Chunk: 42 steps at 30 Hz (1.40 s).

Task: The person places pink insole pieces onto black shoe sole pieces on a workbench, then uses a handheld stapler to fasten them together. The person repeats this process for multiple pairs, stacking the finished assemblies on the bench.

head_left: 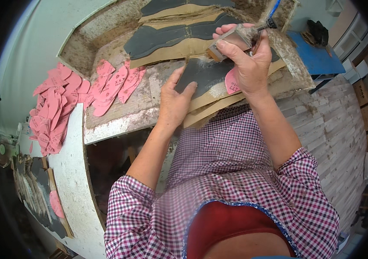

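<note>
My left hand (176, 98) grips the left edge of a dark grey cut piece (205, 73) backed by brown sheet, its thumb lying on top. A whitish wet-looking patch shows on that piece. Above its right part, my right hand (253, 69) is closed round a metal spray gun (235, 41) with a boxy metal cup and a blue hose (274, 8). Partly hidden below my right hand, a pink printed insole-shaped piece (231, 82) lies on the dark grey one. More brown sheet layers (218, 105) stick out under it toward me.
Pink pieces (54, 112) are heaped on the bench's left, with several more (110, 88) beside them. Further dark grey pieces on brown sheets (162, 41) lie behind. The fluff-covered tray wall (84, 41) edges the bench. A blue table (313, 54) and cartons (367, 116) stand right.
</note>
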### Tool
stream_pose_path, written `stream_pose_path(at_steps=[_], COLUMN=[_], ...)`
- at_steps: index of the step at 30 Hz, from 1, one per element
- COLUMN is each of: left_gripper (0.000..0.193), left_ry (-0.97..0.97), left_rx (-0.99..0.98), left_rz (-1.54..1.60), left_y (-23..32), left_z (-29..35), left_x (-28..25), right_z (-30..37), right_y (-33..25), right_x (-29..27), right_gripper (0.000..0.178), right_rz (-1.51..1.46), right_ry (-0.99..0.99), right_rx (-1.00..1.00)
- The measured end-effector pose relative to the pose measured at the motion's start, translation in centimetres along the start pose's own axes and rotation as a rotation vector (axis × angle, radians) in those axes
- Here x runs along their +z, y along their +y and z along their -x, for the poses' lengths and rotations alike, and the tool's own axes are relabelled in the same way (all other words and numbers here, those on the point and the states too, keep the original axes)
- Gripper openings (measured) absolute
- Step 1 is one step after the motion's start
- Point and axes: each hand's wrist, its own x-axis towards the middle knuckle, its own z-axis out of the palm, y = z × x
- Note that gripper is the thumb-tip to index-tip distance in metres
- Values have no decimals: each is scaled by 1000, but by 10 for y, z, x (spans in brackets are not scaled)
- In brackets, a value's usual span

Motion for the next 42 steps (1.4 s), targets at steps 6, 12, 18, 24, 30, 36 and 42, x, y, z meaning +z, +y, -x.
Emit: stream_pose_path(at_steps=[6, 12, 18, 24, 30, 36, 42], left_gripper=[42, 42, 43, 43, 42, 43, 42], left_ry=[-4, -13, -6, -19, -17, -9, 20], left_rx=[12, 25, 3, 23, 2, 14, 31], left_rz=[-24, 2, -16, 14, 8, 24, 6], left_y=[-2, -4, -4, -4, -2, -5, 4], left_z=[1, 3, 2, 1, 3, 1, -1], left_x=[-1, 0, -2, -3, -2, -1, -3], right_z=[-12, -28, -17, 21, 9, -12, -6], right_y=[-6, -10, -13, -15, -22, -28, -62], right_x=[-29, -89, -85, -30, -59, -107, -108], right_gripper=[38, 32, 36, 44, 40, 36, 37], right_rz=[106, 326, 403, 67, 190, 297, -12], right_ry=[31, 153, 169, 51, 98, 244, 178], right_rx=[-85, -220, -157, 42, -16, -133, -108])
